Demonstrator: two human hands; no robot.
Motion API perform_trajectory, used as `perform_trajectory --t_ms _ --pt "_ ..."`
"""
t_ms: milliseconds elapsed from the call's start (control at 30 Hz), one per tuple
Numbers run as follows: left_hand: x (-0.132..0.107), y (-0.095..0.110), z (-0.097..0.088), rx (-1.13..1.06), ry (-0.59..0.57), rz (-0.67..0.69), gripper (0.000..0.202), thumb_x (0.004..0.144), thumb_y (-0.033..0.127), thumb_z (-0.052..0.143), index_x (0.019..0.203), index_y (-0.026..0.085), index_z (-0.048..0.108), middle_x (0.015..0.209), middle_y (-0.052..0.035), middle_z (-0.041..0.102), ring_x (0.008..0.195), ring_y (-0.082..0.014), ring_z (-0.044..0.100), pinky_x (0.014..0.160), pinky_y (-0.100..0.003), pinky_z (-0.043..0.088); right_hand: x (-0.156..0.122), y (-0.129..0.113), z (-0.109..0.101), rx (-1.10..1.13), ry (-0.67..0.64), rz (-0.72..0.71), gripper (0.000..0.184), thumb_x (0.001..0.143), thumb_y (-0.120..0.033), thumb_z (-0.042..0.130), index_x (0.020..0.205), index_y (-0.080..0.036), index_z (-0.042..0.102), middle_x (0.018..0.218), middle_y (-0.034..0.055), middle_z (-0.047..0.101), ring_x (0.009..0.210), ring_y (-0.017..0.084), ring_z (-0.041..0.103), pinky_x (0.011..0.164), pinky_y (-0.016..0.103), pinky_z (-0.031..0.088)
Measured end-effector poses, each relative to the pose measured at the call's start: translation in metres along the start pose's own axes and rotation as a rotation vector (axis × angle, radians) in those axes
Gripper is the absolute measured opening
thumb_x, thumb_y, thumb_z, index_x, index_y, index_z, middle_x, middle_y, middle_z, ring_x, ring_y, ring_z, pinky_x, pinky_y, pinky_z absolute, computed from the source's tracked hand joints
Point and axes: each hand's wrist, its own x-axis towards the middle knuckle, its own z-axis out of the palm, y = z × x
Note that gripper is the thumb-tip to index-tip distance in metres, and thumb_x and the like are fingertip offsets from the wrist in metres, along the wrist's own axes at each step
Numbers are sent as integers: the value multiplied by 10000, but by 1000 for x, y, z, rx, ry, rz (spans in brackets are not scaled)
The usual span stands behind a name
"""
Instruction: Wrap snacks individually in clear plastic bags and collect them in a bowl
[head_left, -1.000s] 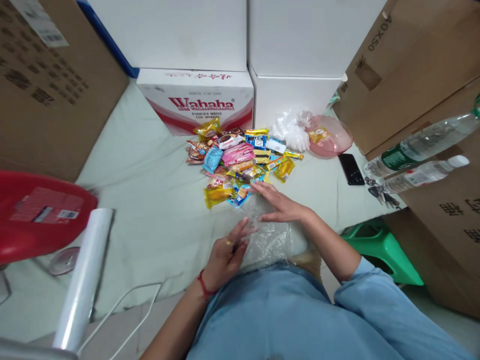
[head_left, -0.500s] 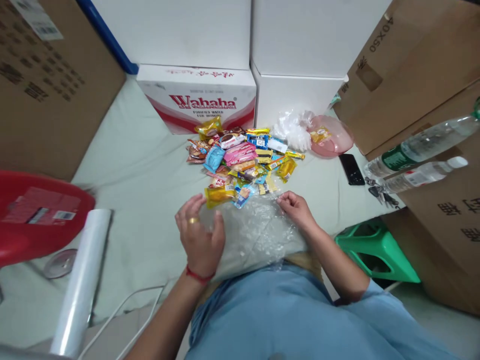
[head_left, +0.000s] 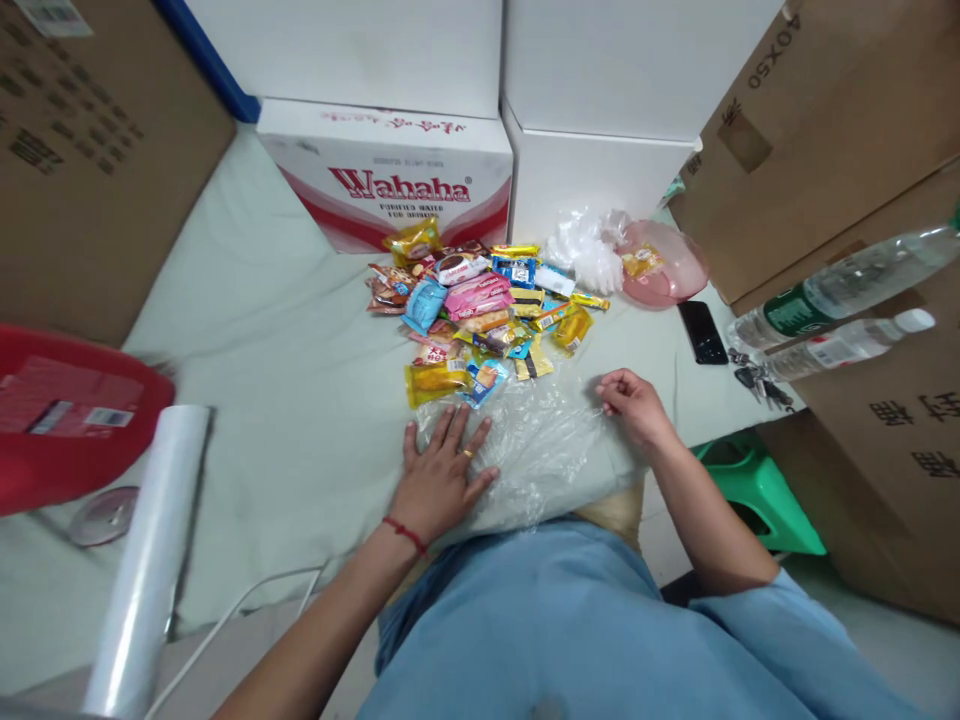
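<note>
My left hand [head_left: 442, 465] lies flat with fingers spread on the left part of a clear plastic sheet or bag [head_left: 536, 440], which rests on the pale green cloth in front of me. At its right edge, my right hand [head_left: 634, 402] is closed in a pinch, apparently on the edge of the clear plastic. Just beyond my hands is a pile of wrapped snacks [head_left: 480, 300]. Nearest to my left fingertips are a yellow snack packet [head_left: 437, 382] and a blue packet [head_left: 487, 380].
A Wahaha carton [head_left: 397, 185] stands behind the snacks. To the right are a pink bowl [head_left: 664, 285], white plastic bags [head_left: 585, 250], a phone [head_left: 703, 333], keys [head_left: 761, 385] and two bottles. A plastic film roll [head_left: 154, 550] and red basin [head_left: 75, 420] lie left; a green stool [head_left: 772, 500] stands lower right.
My left hand has come down from beside the yellow packet and flattened onto the clear plastic. My right hand has moved to the right, and the plastic is spread wider.
</note>
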Motion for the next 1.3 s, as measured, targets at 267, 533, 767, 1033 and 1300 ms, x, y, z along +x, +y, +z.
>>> perform_trajectory --t_ms 267,533,767,1033,1300 --pt "13 -15 -8 -41 -23 24 633 1050 529 436 1637 300 377 1711 -153 361 1571 -345 376 1259 -744 34 -32 -31 -5 -535 -205 -637 192 978 -385 674 1068 -224 728 1013 84 720 909 220 660 826 378 567" --pt "20 -30 -12 -89 -19 78 626 1043 496 461 1634 303 386 1724 -153 334 1571 -349 380 1269 -710 67 -104 -24 -19 -756 -874 -650 238 1021 -327 640 1213 -264 767 1303 109 743 1198 264 695 1085 486 549" --pt "-8 11 -21 -71 408 112 727 993 304 618 1652 295 311 1621 -149 518 1588 -294 365 1301 -573 199 -76 -43 -12 -662 -433 -716 292 1069 -303 536 1269 -302 749 1169 77 801 1072 258 748 972 478 605" --pt "-58 -6 0 16 -18 176 712 983 561 589 1622 300 413 1691 -176 389 1559 -365 397 1294 -676 8 -12 11 44 -1012 -530 -765 577 1065 -434 558 1611 -276 458 1678 105 440 1586 324 347 1302 640 219" --pt "-64 -21 -44 -130 161 173 572 1018 396 512 1572 257 475 1528 -140 616 1491 -314 490 1242 -563 318 -13 19 24 -851 -373 -793 460 1087 -411 482 1508 -242 560 1577 157 548 1476 308 485 1222 619 378"
